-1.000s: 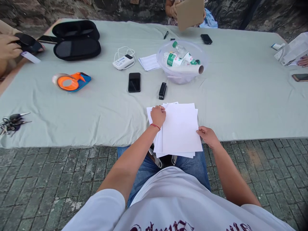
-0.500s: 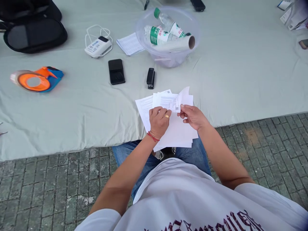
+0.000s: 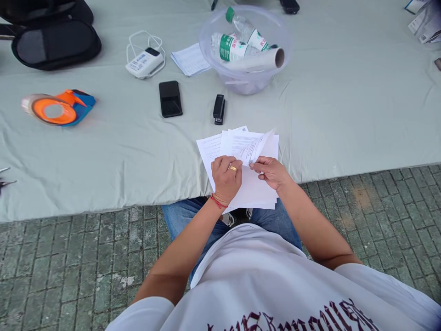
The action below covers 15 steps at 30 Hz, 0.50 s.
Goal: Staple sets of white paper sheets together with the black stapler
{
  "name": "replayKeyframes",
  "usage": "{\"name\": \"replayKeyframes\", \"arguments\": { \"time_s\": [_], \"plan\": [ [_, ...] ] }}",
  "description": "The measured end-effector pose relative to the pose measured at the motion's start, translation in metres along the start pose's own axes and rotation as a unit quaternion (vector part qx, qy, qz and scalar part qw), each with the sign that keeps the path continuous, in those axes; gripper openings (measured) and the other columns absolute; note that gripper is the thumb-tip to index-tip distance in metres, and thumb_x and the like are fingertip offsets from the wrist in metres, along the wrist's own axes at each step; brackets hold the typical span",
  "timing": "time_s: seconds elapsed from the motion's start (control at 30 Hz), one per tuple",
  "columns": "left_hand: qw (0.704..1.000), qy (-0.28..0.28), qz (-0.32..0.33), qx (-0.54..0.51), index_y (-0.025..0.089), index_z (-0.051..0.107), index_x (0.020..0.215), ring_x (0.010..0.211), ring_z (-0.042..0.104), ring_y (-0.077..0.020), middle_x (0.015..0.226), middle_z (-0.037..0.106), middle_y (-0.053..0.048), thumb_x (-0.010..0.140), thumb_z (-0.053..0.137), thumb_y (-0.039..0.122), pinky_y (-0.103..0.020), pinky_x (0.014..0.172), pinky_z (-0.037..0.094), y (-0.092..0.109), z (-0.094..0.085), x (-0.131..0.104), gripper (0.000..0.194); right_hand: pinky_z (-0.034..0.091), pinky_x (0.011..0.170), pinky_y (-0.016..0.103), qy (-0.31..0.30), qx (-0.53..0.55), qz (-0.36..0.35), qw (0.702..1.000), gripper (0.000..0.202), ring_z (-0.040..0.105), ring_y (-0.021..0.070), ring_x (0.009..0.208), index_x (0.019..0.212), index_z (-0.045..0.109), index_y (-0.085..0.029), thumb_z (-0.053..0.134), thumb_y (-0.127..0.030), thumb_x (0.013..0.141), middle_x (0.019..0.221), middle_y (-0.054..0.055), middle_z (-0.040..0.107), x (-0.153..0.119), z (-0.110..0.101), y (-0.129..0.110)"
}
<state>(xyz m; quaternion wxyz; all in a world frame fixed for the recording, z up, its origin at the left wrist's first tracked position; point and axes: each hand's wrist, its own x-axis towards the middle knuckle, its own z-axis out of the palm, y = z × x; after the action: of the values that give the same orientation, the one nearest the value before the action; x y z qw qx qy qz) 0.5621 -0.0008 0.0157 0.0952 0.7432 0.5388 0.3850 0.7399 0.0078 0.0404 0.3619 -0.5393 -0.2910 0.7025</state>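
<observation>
White printed papers (image 3: 257, 191) lie overlapping at the table's front edge, partly hanging over it. My left hand (image 3: 226, 178), with a ring and a red string at the wrist, is closed on the left side of the top sheet. Between the thumb and fingers of my right hand (image 3: 270, 171) is the folded-over right part of that sheet (image 3: 257, 147), its corner curling up. Just beyond the papers stands a black stapler (image 3: 218, 109). Left of the stapler lies a black phone-like device (image 3: 170, 99).
A clear plastic basin (image 3: 244, 85) with bottles and a roll stands at the back. Around it are a small printed sheet stack (image 3: 190, 59), a white corded device (image 3: 144, 63), an orange-blue tape dispenser (image 3: 60, 108) and an open black case (image 3: 57, 44).
My right hand has moved a little left and down, drawing the sheet's right part further over towards my left hand. The whole view has shifted slightly.
</observation>
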Motion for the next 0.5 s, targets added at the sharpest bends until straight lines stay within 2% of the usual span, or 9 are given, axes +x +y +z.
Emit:
{"name": "replayKeyframes", "arguments": {
  "time_s": [0.1, 0.27, 0.4, 0.5],
  "plan": [
    [1.0, -0.005, -0.019, -0.014, 0.023, 0.069, 0.093, 0.092, 0.057, -0.0245, 0.09, 0.063, -0.009, 0.09, 0.057, 0.021, -0.04, 0.084, 0.043, 0.008, -0.007, -0.008, 0.012, 0.028, 0.052, 0.024, 0.006, -0.006, -0.007, 1.0, 0.032, 0.041, 0.01, 0.067, 0.072, 0.068, -0.019, 0.086, -0.041, 0.057, 0.073, -0.001, 0.059, 0.0, 0.005, 0.004],
    [0.994, -0.021, -0.102, -0.043, 0.023, 0.069, 0.094, 0.09, 0.061, -0.0207, 0.09, 0.064, -0.006, 0.093, 0.057, 0.026, -0.033, 0.083, 0.047, 0.019, -0.01, -0.017, 0.013, 0.029, 0.052, 0.025, 0.011, -0.03, -0.036, 0.999, 0.032, 0.04, 0.0107, 0.065, 0.068, 0.067, -0.02, 0.085, -0.046, 0.06, 0.072, -0.001, 0.059, -0.002, 0.012, 0.01],
    [0.988, -0.036, -0.146, -0.036, 0.023, 0.071, 0.097, 0.09, 0.063, -0.0193, 0.093, 0.066, -0.005, 0.092, 0.057, 0.026, -0.029, 0.079, 0.047, 0.021, -0.007, -0.02, 0.015, 0.03, 0.054, 0.026, 0.023, -0.075, -0.081, 0.994, 0.03, 0.038, 0.011, 0.062, 0.067, 0.067, -0.021, 0.081, -0.047, 0.067, 0.066, -0.002, 0.055, -0.003, 0.016, 0.012],
    [0.986, -0.048, -0.158, -0.02, 0.023, 0.072, 0.099, 0.088, 0.064, -0.0194, 0.095, 0.068, -0.005, 0.092, 0.057, 0.025, -0.028, 0.074, 0.046, 0.023, -0.006, -0.018, 0.017, 0.035, 0.059, 0.028, 0.042, -0.143, -0.129, 0.98, 0.028, 0.043, 0.0129, 0.064, 0.07, 0.068, -0.021, 0.076, -0.048, 0.073, 0.066, -0.002, 0.055, -0.005, 0.017, 0.012]
  ]
}}
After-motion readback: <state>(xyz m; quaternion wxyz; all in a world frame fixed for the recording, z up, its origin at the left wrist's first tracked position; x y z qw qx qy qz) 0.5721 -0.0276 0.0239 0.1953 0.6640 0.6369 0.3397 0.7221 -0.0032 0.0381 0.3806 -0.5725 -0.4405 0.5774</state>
